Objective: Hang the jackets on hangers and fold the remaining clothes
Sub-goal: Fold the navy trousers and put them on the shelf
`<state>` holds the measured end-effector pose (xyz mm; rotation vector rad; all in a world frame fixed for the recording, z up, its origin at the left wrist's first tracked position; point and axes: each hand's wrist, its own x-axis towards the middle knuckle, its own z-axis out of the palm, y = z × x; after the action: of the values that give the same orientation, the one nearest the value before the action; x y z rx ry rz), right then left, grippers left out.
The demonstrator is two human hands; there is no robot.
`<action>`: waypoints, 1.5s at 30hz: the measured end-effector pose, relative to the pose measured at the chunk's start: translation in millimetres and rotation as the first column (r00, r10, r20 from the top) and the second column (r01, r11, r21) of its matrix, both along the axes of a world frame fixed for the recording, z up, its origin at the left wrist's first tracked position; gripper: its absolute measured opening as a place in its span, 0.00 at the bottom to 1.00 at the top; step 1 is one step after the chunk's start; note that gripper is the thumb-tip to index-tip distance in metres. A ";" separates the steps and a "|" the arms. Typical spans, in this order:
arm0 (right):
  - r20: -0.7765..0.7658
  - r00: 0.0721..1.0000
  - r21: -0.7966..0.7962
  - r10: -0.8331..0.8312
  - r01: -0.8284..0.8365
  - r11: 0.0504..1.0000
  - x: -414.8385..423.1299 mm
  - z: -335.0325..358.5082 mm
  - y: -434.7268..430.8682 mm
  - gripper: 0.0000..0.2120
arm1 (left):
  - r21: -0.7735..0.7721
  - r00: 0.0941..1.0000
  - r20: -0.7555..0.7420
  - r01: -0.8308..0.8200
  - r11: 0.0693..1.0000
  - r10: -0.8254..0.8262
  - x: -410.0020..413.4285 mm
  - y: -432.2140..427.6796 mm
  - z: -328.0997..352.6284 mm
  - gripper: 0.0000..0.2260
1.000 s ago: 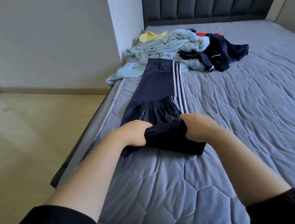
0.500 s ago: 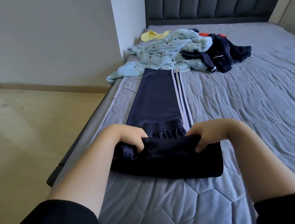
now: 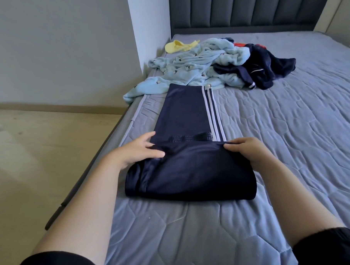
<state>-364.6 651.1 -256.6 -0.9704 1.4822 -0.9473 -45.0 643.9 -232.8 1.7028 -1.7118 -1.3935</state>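
Now spreads fold of navy trousers (image 3: pixel 192 175) flat on bed (image 3: pixel 290 127), bunched 0.5 s ago. Presses with left hand (image 3: pixel 137 152), fingers straight; rests right hand (image 3: pixel 249 151) on its corner, grip unclear.

No text, label, brand or number can be read; small dark marks on the light blue garment (image 3: pixel 197 65) are too small to be made out.

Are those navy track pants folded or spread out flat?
Partly folded: the navy track pants have their near end doubled over, while the striped far length lies flat on the mattress.
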 end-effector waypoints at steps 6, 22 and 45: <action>0.229 0.933 0.204 0.276 -0.323 0.924 -18.1 -7.3 7.5 0.16 | 0.132 0.911 -0.257 -0.297 0.946 0.322 12.5 4.7 -36.3 0.09; -0.612 0.775 -0.337 -0.156 -0.078 0.938 19.0 -19.2 -12.4 0.01 | -0.658 0.777 0.626 0.480 0.581 0.067 -80.5 21.7 -40.9 0.18; -0.963 0.251 0.031 0.102 -0.273 0.962 31.0 -54.3 1.0 0.29 | -0.454 0.684 0.708 0.253 0.854 0.174 -63.8 11.6 -100.1 0.24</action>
<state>-333.6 652.1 -311.0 -2.0258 2.2177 -0.1477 -108.8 655.5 -332.9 1.9971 -2.2513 -0.1041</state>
